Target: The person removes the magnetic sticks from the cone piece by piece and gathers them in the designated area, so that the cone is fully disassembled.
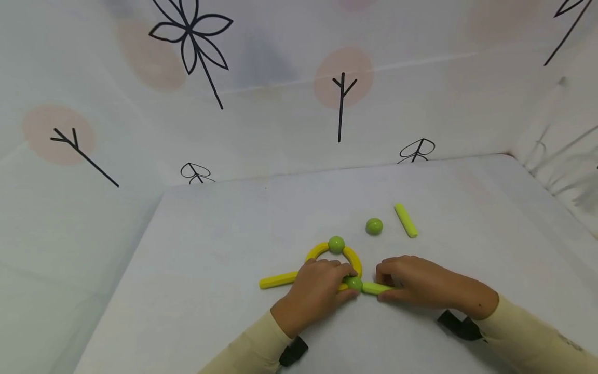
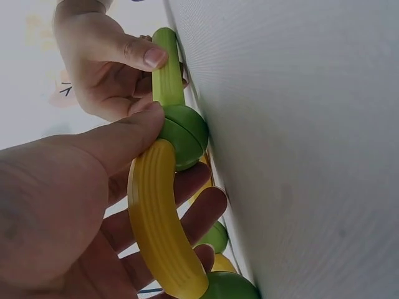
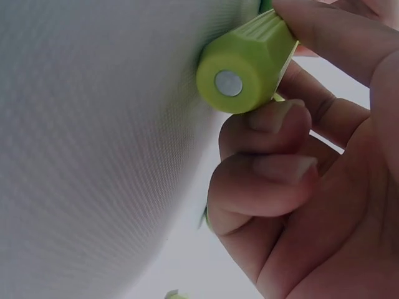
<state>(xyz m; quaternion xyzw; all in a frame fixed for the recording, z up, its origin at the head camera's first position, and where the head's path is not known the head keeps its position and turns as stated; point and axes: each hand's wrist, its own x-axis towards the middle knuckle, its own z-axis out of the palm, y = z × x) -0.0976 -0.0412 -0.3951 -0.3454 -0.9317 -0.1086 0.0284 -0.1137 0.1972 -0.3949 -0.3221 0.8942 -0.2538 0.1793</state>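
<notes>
- On table (image 1: 210, 228), head view: ring (image 1: 353, 261) of yellow curves and green balls, far ball (image 1: 336, 244) at top, left front part covered by left hand (image 1: 315, 291).
- Head view, left hand: thumb and forefinger close together, pinching near ball (image 1: 354, 284).
- Head view, right hand (image 1: 420, 283): gripping green rod (image 1: 376, 288), inner end against near ball.
- Head view, left side: yellow rod (image 1: 277, 280), flat on table, inner end hidden behind left hand.
- Head view, beyond right hand: loose ball (image 1: 374, 226) and loose rod (image 1: 406, 220), near each other, apart from ring.
- Left wrist view: left thumb on near ball; near curve (image 2: 156, 208) touching near ball, lower end beside lower ball (image 2: 232, 288).
- Right wrist view: green rod between thumb and fingers, metal disc (image 3: 229, 83) set in outer end.
</notes>
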